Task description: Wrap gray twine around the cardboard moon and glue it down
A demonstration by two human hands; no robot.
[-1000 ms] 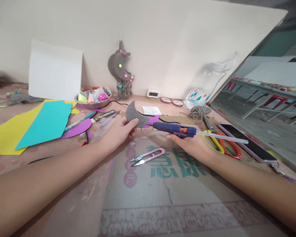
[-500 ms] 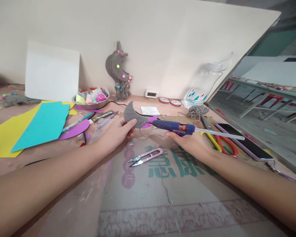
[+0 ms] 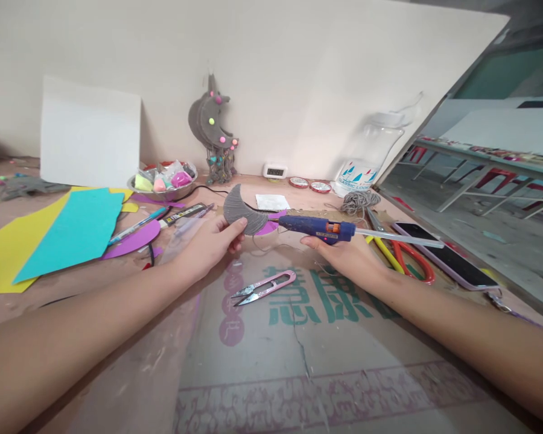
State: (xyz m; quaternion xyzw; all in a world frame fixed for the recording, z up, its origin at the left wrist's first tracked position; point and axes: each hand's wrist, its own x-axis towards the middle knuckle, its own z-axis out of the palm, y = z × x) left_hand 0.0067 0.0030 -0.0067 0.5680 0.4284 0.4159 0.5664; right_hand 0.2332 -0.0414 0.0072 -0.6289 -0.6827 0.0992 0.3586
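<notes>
Between the thumb and fingers of my left hand (image 3: pixel 228 238) is a crescent moon (image 3: pixel 242 211) wrapped in grey yarn, with purple material showing at its right end. My right hand (image 3: pixel 335 250) is closed on a blue hot glue gun (image 3: pixel 314 228); its fingers are mostly hidden beneath the gun. The nozzle points left at the purple end of the moon; whether they touch I cannot tell. A clear glue stick (image 3: pixel 400 237) juts from the gun's back. Loose grey yarn trails below the moon. Pink thread snips (image 3: pixel 265 288) lie nearer to me.
Orange-and-yellow-handled scissors (image 3: pixel 411 262), a phone (image 3: pixel 443 253) and a yarn bundle (image 3: pixel 361 202) lie right, near a plastic jug (image 3: pixel 366 154). Yellow and turquoise sheets (image 3: pixel 70 232) and a bowl of pompoms (image 3: pixel 163 193) are left. A decorated moon (image 3: pixel 210 120) hangs behind, above a small clock (image 3: pixel 275 171).
The whole view has shifted slightly. The hands keep their holds on the moon and the glue gun, and a bit more purple shows beside the nozzle.
</notes>
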